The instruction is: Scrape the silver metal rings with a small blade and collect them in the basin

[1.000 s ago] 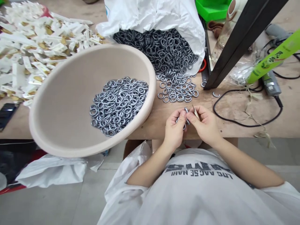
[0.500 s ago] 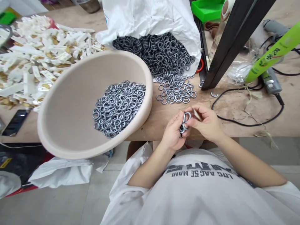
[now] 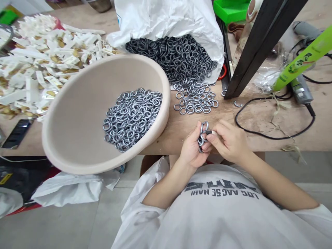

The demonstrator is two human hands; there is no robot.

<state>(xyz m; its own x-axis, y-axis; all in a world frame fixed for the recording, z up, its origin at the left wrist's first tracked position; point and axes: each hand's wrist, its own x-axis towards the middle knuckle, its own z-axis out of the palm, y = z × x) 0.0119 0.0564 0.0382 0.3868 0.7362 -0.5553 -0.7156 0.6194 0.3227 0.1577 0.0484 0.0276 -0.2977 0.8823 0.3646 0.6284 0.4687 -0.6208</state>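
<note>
My left hand (image 3: 192, 147) is closed round a small bunch of grey metal rings (image 3: 201, 133) at the table's front edge. My right hand (image 3: 229, 141) pinches a small pale strip against the topmost ring, fingers pressed together. Loose rings (image 3: 195, 100) lie on the wooden table (image 3: 259, 124) just beyond my hands. A large beige bowl (image 3: 77, 121) to the left overhangs the edge and holds a heap of the same rings (image 3: 132, 116).
A white sack (image 3: 168, 17) spills dark rings (image 3: 178, 55) at the back. White and gold tags (image 3: 38, 58) cover the left. A black slanted post (image 3: 259, 45), a green bottle (image 3: 303, 62), a black cable (image 3: 272, 136) and a phone (image 3: 17, 133) are also here.
My hands have drawn slightly lower and closer together. The rings in my left hand have turned upright, and my right fingers now press the strip onto the top ring.
</note>
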